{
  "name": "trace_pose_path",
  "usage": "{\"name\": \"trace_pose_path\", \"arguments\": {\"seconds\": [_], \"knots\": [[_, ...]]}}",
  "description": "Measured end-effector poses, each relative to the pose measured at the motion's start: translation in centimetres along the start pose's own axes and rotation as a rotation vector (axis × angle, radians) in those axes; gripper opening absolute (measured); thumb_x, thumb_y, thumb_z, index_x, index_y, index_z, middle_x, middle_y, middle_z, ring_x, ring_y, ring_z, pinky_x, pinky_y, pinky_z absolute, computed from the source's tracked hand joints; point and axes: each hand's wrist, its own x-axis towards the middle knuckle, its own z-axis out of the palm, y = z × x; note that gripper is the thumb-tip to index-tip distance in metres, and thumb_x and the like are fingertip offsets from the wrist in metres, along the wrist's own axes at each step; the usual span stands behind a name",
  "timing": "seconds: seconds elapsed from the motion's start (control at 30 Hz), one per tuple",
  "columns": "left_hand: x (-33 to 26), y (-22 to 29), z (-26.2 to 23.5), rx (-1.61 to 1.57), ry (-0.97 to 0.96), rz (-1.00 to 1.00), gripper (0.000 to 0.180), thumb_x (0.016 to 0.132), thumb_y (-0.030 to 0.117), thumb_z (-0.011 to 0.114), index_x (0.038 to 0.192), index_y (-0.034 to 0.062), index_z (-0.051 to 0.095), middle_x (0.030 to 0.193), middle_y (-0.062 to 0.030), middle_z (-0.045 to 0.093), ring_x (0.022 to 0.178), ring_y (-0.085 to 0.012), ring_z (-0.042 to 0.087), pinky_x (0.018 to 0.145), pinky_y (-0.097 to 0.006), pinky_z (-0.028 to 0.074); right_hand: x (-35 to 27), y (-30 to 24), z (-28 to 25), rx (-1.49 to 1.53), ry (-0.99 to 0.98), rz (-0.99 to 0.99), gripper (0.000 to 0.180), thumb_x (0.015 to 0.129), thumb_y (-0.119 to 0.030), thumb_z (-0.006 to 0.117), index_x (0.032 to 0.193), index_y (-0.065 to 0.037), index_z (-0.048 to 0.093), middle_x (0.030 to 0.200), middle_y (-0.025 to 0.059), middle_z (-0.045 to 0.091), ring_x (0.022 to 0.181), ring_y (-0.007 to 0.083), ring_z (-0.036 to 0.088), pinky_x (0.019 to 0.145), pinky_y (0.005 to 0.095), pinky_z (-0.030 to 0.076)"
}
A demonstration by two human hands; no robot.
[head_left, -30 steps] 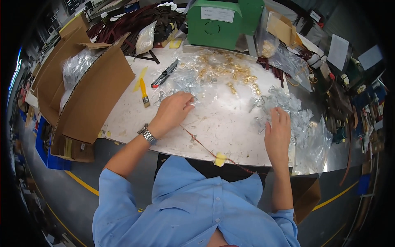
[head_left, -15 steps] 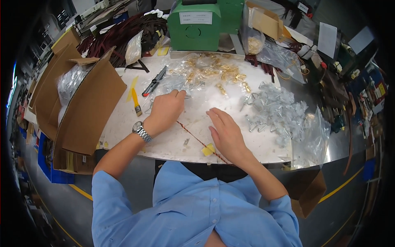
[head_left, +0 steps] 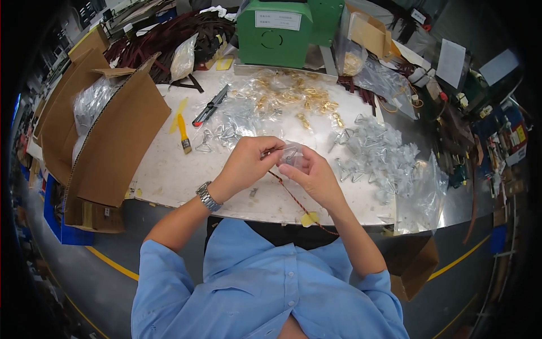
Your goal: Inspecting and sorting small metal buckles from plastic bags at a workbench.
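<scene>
Over the front middle of the white table, my two hands are close together. My left hand, with a watch on its wrist, pinches a thin red-brown braided cord. A yellow tag is on the cord, which runs down past the table's front edge. My right hand is closed on a small clear plastic bag with a metal piece inside, its exact shape partly hidden by film and fingers. The bag touches my left fingertips.
Bagged silver metal pieces lie in a heap at the right, more silver pieces left of centre. Gold bagged pieces are farther back, before a green machine. A utility knife, yellow brush and cardboard box are left.
My left hand has come back from the silver pieces toward my right hand. A bagged metal piece is now between them, held by my right hand, which was open before.
</scene>
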Motion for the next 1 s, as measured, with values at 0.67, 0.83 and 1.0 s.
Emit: {"name": "trace_pose_path", "arguments": {"seconds": [0.67,0.83,1.0], "knots": [[-1.4,-1.4,2.6,-0.522,-0.082,-0.196,0.027,0.106,0.013,0.063,0.132,0.0049,0.066,0.096,0.0023,0.075,0.061,-0.0004,0.049,0.053,-0.018,0.038,-0.5,1.4,-2.0,0.391,0.191,-0.014,0.020,0.101,-0.014,0.070,0.115,0.000,0.071,0.112,0.0146,0.078,0.102,0.0158,0.073,0.094,0.0300,0.055],[-3.1,0.6,4.8,-0.674,-0.063,-0.272,0.034,0.105,0.014,0.067,0.137,0.0024,0.062,0.093,-0.0001,0.074,0.054,0.0004,0.044,0.047,-0.019,0.035,-1.3,2.7,-0.2,0.437,0.266,-0.070,0.025,0.102,-0.017,0.067,0.121,0.000,0.070,0.118,0.0136,0.077,0.106,0.0143,0.069,0.098,0.0305,0.052],[-3.6,-0.8,6.6,-0.816,0.026,-0.351,0.032,0.105,0.020,0.069,0.128,-0.0004,0.065,0.082,0.0014,0.070,0.053,-0.0014,0.045,0.046,-0.020,0.034,-1.7,1.8,0.6,0.379,0.242,-0.100,0.031,0.105,-0.017,0.063,0.128,0.003,0.068,0.126,0.0172,0.074,0.116,0.0199,0.069,0.101,0.0333,0.053]]}}
